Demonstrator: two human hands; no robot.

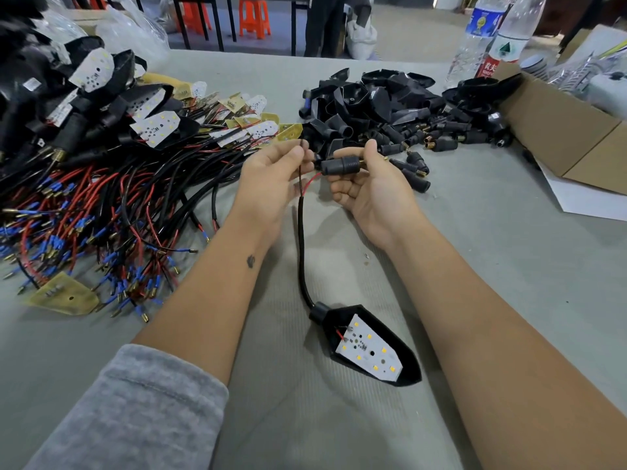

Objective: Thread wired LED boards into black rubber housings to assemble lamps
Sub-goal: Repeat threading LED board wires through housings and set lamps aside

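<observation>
Right now your left hand [271, 171] pinches the thin black lead [301, 157] between thumb and fingertips, holding it upright so its end is free to aim, while your right hand [366, 184] curls around a small black rubber sleeve [341, 164], thumb on top, with its open mouth turned toward your left hand. The red lead [314, 182] already runs into that mouth, which is likely why you hold the sleeve sideways and level: the black lead looks to be the one left to feed in. Below both hands the sheathed cable [301, 252] hangs down between your forearms to the black housing [403, 354], which lies on the grey table [509, 266] close to your body with the LED board [369, 347] seated in it, face up; resting there, its weight stays off your fingers. Beyond your left hand lies the tangle of wired boards [101, 212] awaiting their turn, with finished lamps [68, 96] heaped further off. Just past your right hand sits the heap of empty rubber parts [383, 106], near enough to reach without shifting. A cardboard box [570, 144] and water bottles [488, 35] stand further out on your right.
</observation>
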